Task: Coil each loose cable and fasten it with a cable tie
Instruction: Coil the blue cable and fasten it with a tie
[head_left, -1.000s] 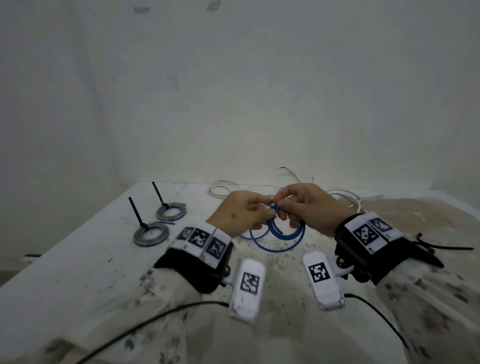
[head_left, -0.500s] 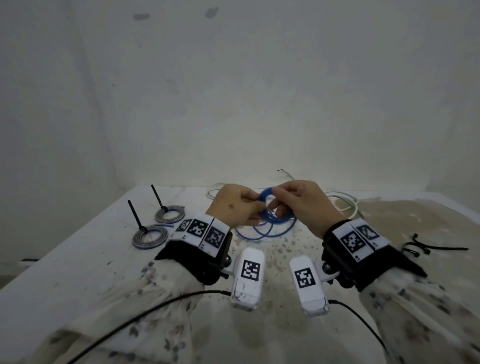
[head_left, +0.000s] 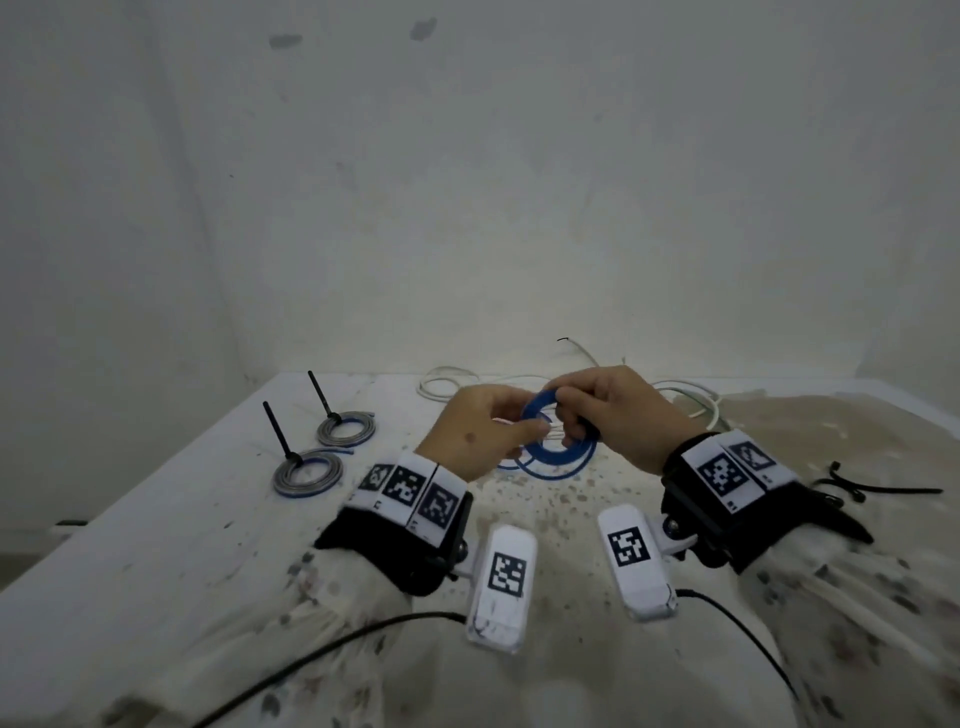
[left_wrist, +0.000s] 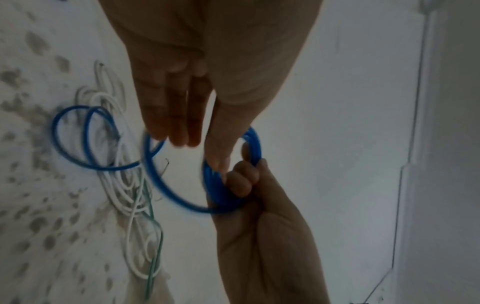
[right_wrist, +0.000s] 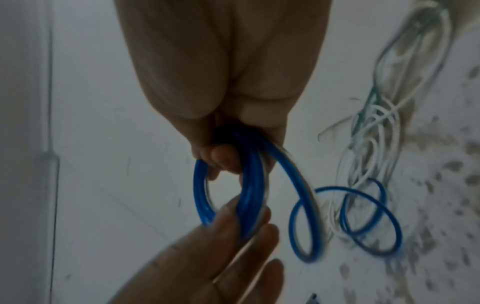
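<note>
A blue cable (head_left: 535, 410) is partly wound into a small ring held above the table between both hands. My right hand (head_left: 569, 415) grips the ring's top, fingers curled through it (right_wrist: 221, 158). My left hand (head_left: 537, 428) pinches the ring's lower side between thumb and fingers (right_wrist: 244, 222); in the left wrist view its thumb (left_wrist: 218, 152) presses on the blue ring (left_wrist: 226, 197). The rest of the blue cable trails down in loose loops (head_left: 558, 465) on the table (left_wrist: 85, 142) (right_wrist: 363, 218).
Two grey coils fastened with black ties (head_left: 345, 428) (head_left: 306, 473) lie at the left. Loose white cables (head_left: 691, 402) (left_wrist: 124, 185) are piled behind the hands by the wall. Spare black cable ties (head_left: 872, 487) lie at the right. The table (head_left: 156, 545) is stained.
Both hands have risen a little off the table. The blue ring now stands more upright and compact between them, with fewer loose loops lying below.
</note>
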